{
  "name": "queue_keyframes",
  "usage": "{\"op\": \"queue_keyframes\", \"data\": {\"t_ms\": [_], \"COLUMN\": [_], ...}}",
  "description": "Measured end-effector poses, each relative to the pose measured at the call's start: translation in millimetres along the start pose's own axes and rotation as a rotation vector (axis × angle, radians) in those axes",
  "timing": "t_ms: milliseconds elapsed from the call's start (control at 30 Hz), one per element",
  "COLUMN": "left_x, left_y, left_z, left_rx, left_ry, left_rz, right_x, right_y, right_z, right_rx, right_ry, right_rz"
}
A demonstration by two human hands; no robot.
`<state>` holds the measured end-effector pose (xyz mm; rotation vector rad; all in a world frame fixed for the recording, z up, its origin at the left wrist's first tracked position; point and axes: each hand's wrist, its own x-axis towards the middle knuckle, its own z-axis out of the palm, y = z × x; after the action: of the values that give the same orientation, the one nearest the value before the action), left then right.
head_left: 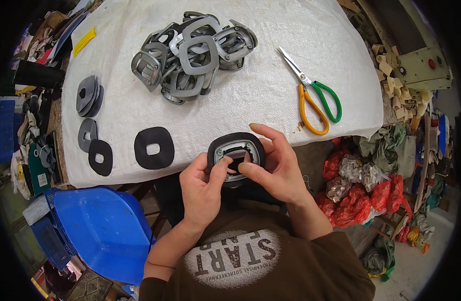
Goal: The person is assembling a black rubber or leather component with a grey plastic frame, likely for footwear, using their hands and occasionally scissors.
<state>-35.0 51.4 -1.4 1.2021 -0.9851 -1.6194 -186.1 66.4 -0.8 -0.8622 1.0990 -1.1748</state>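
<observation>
Close to my body, past the table's front edge, both hands hold a rounded-square grey frame with a black cover (215,145) round its outside. My left hand (202,189) grips its left side, thumb inside the opening. My right hand (279,173) grips the right side, its thumb pressed to the inner edge and its index finger raised off it. To the left, a black rounded-square pad (163,149) with a central hole lies flat on the table. Nearby, another black pad (104,167) partly overlaps a grey pad (84,136).
A heap of grey frames (198,52) fills the table's back middle. Scissors (303,79) with orange and green handles lie at the right. A stack of grey pads (89,95) is at the left. Below stand a blue bin (102,226) and red bags (348,203).
</observation>
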Motion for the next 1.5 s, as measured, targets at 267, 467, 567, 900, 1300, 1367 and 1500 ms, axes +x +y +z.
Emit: {"op": "queue_keyframes", "data": {"t_ms": [267,467,567,900,1300,1367,1500], "left_x": [3,0,2,-4,8,8,3], "left_y": [3,2,-5,3,5,2,-12], "left_z": [-3,-2,-5,1,-16,-16,-15], "left_rx": [-0.226,-0.121,-0.056,0.14,-0.567,-0.658,-0.665], "left_ry": [-0.082,-0.049,-0.029,-0.005,-0.22,-0.288,-0.422], "left_rz": [-0.191,-0.097,-0.043,0.031,-0.485,-0.557,-0.633], "right_x": [1,0,0,2,13,13,9], "right_y": [-1,-8,-6,-1,6,3,5], "right_z": [2,1,-1,-1,-21,-13,-13], "right_rx": [0.022,-0.198,-0.226,-0.444,0.054,-0.026,0.21], "right_ry": [0.032,0.002,0.003,-0.056,-0.167,-0.212,-0.245], "right_rz": [0.005,0.023,-0.008,-0.162,-0.209,-0.274,-0.088]}}
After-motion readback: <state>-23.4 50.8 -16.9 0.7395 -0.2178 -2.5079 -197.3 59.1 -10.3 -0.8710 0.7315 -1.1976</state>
